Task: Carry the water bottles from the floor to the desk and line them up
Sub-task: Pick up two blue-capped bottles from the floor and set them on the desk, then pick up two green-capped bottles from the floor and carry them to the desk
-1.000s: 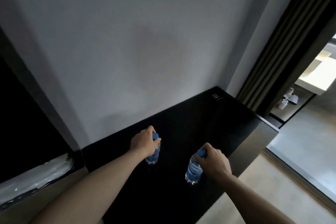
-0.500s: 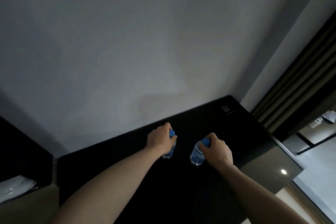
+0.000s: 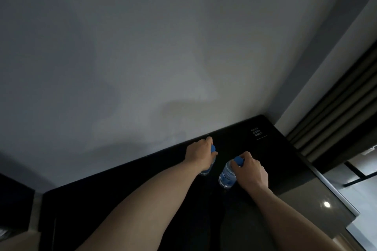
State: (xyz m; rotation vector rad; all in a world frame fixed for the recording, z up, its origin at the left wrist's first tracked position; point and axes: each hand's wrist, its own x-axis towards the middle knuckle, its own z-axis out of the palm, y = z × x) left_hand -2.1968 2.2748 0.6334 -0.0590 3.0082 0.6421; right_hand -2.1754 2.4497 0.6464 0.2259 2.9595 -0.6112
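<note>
Two small clear water bottles with blue caps stand on the black desk (image 3: 142, 199), close to the grey wall. My left hand (image 3: 199, 154) grips the top of the left bottle (image 3: 206, 171), which it mostly hides; only the cap edge and the base show. My right hand (image 3: 252, 171) holds the cap end of the right bottle (image 3: 226, 176), whose blue label and clear base are visible. The two bottles are side by side, a short gap apart.
A small white printed label (image 3: 257, 132) marks the desk's far right corner. A glossy grey side panel (image 3: 318, 210) runs down the desk's right edge. Dark striped curtains (image 3: 336, 112) hang at the right. A dark recess lies at the lower left.
Both hands have carried their bottles further back on the desk towards the wall and nearer each other. The view has tilted upward, showing more wall.
</note>
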